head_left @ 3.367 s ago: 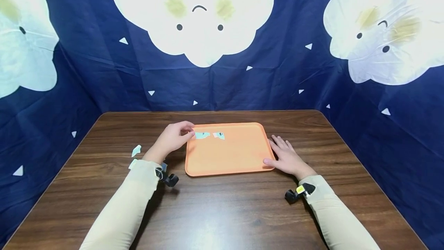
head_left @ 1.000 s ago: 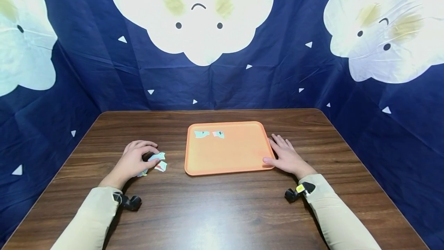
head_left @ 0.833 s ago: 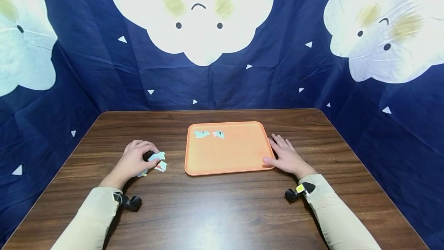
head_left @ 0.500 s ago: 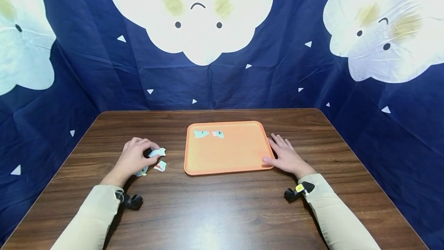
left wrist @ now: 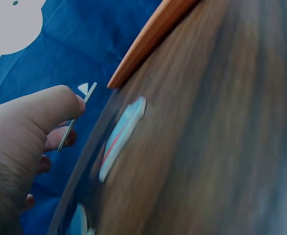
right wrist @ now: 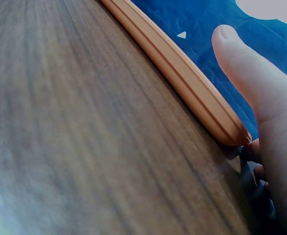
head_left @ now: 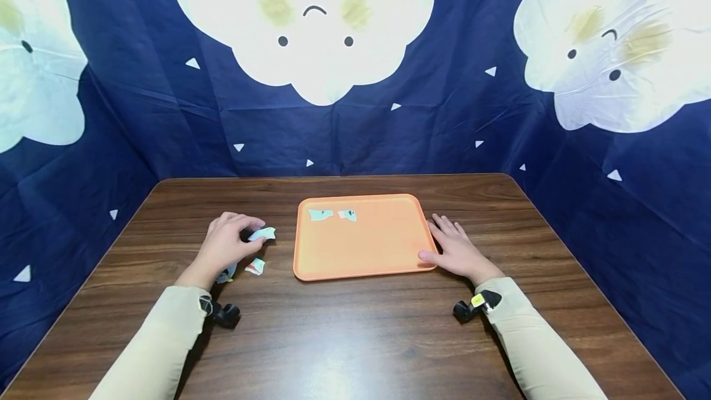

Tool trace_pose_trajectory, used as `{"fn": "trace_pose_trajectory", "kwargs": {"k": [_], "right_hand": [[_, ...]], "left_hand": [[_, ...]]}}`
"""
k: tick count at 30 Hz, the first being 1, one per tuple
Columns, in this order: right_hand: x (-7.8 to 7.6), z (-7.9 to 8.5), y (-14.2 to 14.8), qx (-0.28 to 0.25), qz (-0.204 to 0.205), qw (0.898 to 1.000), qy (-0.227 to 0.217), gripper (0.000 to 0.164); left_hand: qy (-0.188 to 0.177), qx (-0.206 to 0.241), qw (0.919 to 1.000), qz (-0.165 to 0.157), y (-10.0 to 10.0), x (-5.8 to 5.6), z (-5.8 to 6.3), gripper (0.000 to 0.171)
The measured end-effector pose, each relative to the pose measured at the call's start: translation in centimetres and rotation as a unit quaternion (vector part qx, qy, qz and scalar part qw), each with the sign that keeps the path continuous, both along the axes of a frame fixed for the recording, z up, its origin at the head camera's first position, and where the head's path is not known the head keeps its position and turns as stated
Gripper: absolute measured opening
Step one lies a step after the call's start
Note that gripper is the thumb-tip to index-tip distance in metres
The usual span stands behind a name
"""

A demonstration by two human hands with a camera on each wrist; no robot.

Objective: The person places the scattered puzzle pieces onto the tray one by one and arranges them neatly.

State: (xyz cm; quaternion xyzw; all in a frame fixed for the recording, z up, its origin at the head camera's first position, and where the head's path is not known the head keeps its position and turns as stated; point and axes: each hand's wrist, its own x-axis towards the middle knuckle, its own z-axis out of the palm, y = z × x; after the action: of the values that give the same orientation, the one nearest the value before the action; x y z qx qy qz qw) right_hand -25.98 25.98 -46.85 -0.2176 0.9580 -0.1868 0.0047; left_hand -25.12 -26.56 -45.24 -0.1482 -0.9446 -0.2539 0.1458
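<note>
Between thumb and fingers, my left hand (head_left: 224, 245) pinches a thin, light-blue puzzle piece (head_left: 263, 234) with an irregular outline. The left wrist view shows that piece (left wrist: 70, 128) edge-on, raised off the table. Just below the hand lies another puzzle piece (head_left: 255, 266) with a red mark. A further piece (head_left: 226, 273) shows partly beneath the wrist. Two pale pieces (head_left: 320, 215) (head_left: 347, 215) lie side by side near the upper left corner of the orange tray (head_left: 363, 245). My right hand (head_left: 457, 249) rests at the tray's right edge, fingers spread, thumb over the rim.
The brown wooden table (head_left: 355, 338) extends around the tray on all sides. Behind it and at both sides hangs a dark blue cloth (head_left: 333, 141) with white cloud prints. A small black wrist camera (head_left: 224, 315) sits at the left cuff, another (head_left: 463, 312) at the right.
My left hand went from the tray's upper left corner back to the loose pieces, took hold of one and now lifts it up and rightward. The right hand stays put.
</note>
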Motion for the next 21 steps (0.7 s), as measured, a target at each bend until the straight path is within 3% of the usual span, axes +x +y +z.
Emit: {"fn": "trace_pose_trajectory", "kwargs": {"k": [9,21], "right_hand": [[0.1,0.2,0.0,-0.002,-0.001,1.000,-0.004,0.094],[0.1,0.1,0.0,-0.001,-0.001,1.000,-0.004,0.094]], "left_hand": [[-0.027,0.014,0.9994,0.016,2.3,-1.1,0.9,0.044],[-0.035,0.019,0.9989,0.024,5.4,-2.0,1.9,0.047]]}}
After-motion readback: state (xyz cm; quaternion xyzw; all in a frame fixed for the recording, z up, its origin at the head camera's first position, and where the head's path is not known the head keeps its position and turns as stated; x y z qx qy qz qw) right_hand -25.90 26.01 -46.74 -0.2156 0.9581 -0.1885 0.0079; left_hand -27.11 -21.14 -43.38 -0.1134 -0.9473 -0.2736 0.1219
